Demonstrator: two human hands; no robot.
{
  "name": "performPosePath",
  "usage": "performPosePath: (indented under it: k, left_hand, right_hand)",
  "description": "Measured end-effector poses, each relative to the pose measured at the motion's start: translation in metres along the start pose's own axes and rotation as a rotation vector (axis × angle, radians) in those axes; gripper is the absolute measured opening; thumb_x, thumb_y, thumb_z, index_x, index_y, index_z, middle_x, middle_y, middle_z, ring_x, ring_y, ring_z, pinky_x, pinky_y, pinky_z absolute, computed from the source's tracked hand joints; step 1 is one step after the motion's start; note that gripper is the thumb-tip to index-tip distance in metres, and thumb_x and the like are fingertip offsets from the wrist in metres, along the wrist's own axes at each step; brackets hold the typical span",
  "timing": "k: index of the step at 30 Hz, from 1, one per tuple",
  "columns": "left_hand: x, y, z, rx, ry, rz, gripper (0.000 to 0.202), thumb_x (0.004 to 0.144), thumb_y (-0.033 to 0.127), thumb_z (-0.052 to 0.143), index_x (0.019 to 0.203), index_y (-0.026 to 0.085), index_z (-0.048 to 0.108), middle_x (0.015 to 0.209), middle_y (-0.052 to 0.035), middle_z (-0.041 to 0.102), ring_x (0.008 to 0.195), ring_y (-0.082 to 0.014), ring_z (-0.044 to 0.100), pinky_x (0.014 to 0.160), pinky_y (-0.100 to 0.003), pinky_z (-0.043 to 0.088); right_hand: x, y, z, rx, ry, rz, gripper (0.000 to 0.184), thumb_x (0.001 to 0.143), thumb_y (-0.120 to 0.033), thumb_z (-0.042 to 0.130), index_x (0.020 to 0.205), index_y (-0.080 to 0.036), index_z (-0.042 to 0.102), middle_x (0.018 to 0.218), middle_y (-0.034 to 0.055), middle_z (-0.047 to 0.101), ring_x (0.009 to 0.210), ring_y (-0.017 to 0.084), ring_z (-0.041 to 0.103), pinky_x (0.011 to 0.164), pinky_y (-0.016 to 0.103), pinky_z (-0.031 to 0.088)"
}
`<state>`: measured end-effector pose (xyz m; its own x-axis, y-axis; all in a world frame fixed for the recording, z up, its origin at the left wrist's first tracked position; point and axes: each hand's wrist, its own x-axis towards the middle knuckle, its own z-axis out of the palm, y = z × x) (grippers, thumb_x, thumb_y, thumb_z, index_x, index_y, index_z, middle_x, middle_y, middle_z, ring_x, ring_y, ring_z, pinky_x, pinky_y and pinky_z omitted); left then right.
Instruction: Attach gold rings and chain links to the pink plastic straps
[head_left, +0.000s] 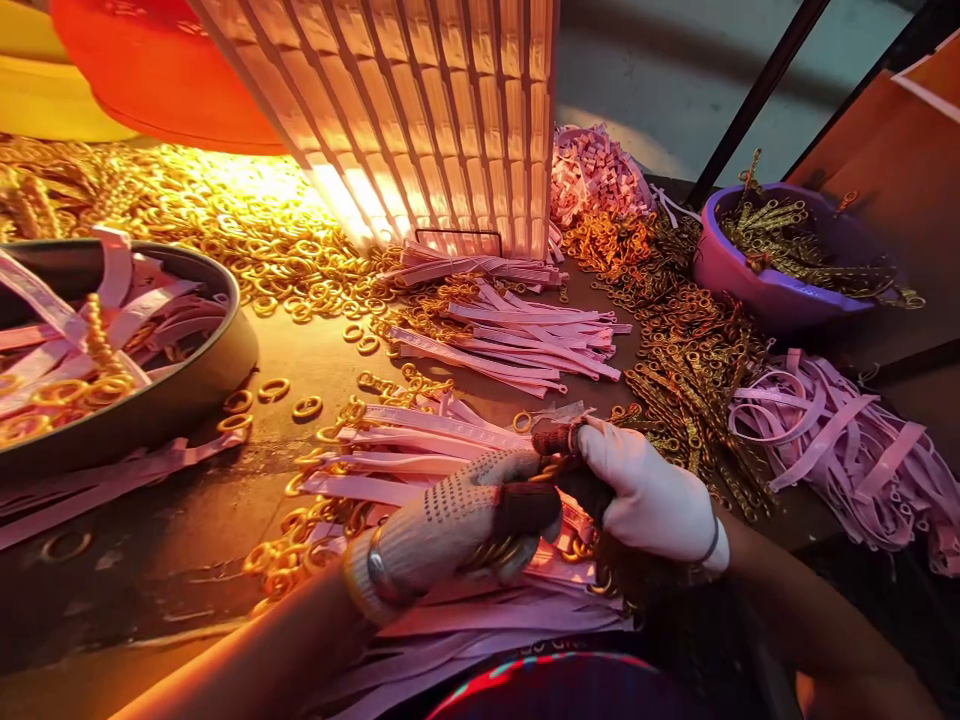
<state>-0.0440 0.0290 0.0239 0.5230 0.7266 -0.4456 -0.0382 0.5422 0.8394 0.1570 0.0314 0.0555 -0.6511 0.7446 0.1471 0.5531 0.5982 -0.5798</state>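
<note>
My left hand, in a grey knit glove with dots and dark fingertips, is closed in front of me, with gold rings showing under its curled fingers. My right hand, in a white glove with dark fingertips, is pinched shut close against the left fingertips. A bit of gold metal shows between them; what the right fingers grip is hidden. Under and behind both hands lie pink straps with gold rings at their left ends. More pink straps lie in a bundle farther back.
At left stands a dark round pan of straps and rings. Loose gold rings heap behind it, beside a ribbed translucent panel. At right are dark chain pieces, a purple basin and a pink strap pile.
</note>
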Motion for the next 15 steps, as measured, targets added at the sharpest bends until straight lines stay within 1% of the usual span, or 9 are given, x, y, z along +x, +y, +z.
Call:
performPosePath:
  k: [2,3,5,7,9,11,13,15]
  left_hand:
    - [-0.007,-0.001,0.0,-0.07,-0.081,-0.013,0.035,0.071,0.05,0.076,0.08,0.017,0.068,0.051,0.0012,0.052,0.04,-0.0088,0.042,0.038,-0.022,0.033]
    - [-0.009,-0.002,0.0,-0.116,-0.096,0.0,0.04,0.073,0.055,0.074,0.082,0.017,0.067,0.052,0.0014,0.051,0.039,-0.0076,0.04,0.038,-0.021,0.032]
    - [-0.012,-0.007,0.001,-0.173,-0.055,0.049,0.045,0.077,0.062,0.067,0.083,0.017,0.067,0.051,0.0018,0.05,0.039,-0.0065,0.037,0.038,-0.02,0.029]
    - [-0.012,-0.011,0.003,-0.16,-0.009,0.085,0.042,0.081,0.059,0.064,0.082,0.017,0.066,0.049,0.0019,0.048,0.037,-0.0069,0.036,0.037,-0.02,0.029]
    - [-0.013,-0.012,0.006,-0.133,0.039,0.106,0.034,0.08,0.051,0.066,0.084,0.017,0.066,0.05,0.0016,0.051,0.037,-0.0082,0.039,0.036,-0.021,0.03]
    - [-0.015,-0.012,0.007,-0.125,0.073,0.123,0.027,0.079,0.044,0.069,0.087,0.017,0.066,0.053,0.0009,0.054,0.038,-0.0095,0.043,0.036,-0.021,0.032]
    - [-0.018,-0.011,0.008,-0.05,0.117,0.174,0.024,0.081,0.041,0.067,0.084,0.017,0.067,0.052,0.0006,0.055,0.038,-0.0105,0.045,0.036,-0.022,0.033]
    - [-0.02,-0.01,0.008,0.135,0.24,0.307,0.027,0.085,0.041,0.063,0.076,0.017,0.066,0.048,0.0006,0.054,0.037,-0.0107,0.044,0.036,-0.022,0.033]
  right_hand:
    - [-0.005,-0.003,0.004,0.004,0.111,-0.012,0.041,0.085,-0.01,0.058,0.125,-0.018,0.055,0.112,0.0099,0.066,0.099,0.02,0.063,0.086,0.032,0.053]
    - [-0.008,-0.004,0.007,-0.02,0.157,-0.017,0.039,0.087,-0.012,0.058,0.125,-0.018,0.055,0.11,0.0101,0.067,0.097,0.021,0.064,0.085,0.032,0.053]
    - [-0.012,-0.008,0.011,-0.071,0.209,-0.04,0.034,0.087,-0.013,0.058,0.121,-0.017,0.057,0.107,0.0104,0.067,0.094,0.021,0.064,0.082,0.032,0.053]
    - [-0.015,-0.012,0.016,-0.1,0.263,-0.06,0.031,0.087,-0.011,0.056,0.118,-0.017,0.059,0.103,0.0094,0.068,0.089,0.02,0.064,0.079,0.032,0.053]
    - [-0.017,-0.016,0.019,-0.067,0.311,-0.033,0.035,0.088,-0.009,0.055,0.12,-0.019,0.059,0.101,0.0069,0.068,0.085,0.018,0.064,0.078,0.03,0.053]
    - [-0.018,-0.018,0.021,0.035,0.347,0.027,0.038,0.089,-0.009,0.055,0.125,-0.021,0.059,0.098,0.0038,0.068,0.081,0.015,0.063,0.076,0.027,0.052]
    - [-0.017,-0.019,0.021,0.189,0.347,0.089,0.039,0.089,-0.01,0.056,0.125,-0.022,0.059,0.094,0.0011,0.068,0.078,0.012,0.063,0.073,0.024,0.052]
    - [-0.015,-0.021,0.021,0.332,0.331,0.139,0.037,0.088,-0.01,0.057,0.123,-0.022,0.062,0.088,-0.0008,0.066,0.075,0.011,0.062,0.071,0.022,0.052]
